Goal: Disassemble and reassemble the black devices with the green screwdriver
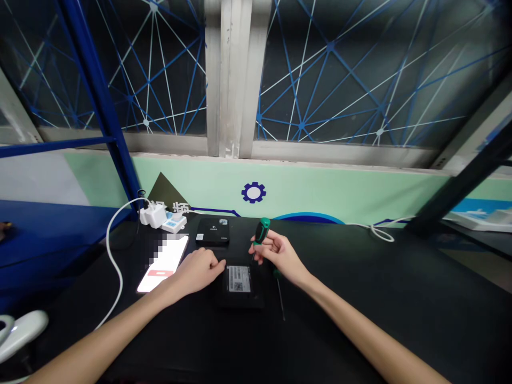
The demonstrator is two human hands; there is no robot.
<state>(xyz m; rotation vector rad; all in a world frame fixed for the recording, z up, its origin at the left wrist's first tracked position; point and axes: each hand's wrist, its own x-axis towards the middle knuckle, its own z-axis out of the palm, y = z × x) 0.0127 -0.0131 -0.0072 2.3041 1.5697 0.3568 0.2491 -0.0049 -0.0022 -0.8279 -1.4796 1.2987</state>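
My right hand [278, 255] grips a screwdriver with a green-and-black handle [261, 231] upright, its thin shaft pointing down above a flat black unit with a white label [239, 279]. My left hand [196, 271] rests loosely curled on the black tabletop [360, 298], its fingertips close to that unit's left side. A second green-handled screwdriver [279, 293] lies to the unit's right. Just behind my left hand lies a lit smartphone [163, 264], partly pixelated. A small black box [212, 231] sits beyond.
A white power adapter [152, 216] plugs into a small white socket device [174, 222] at the back. A white cable [114, 256] curves along the left. A blue metal shelf frame [100, 90] stands left, and a white object [22, 333] sits at lower left.
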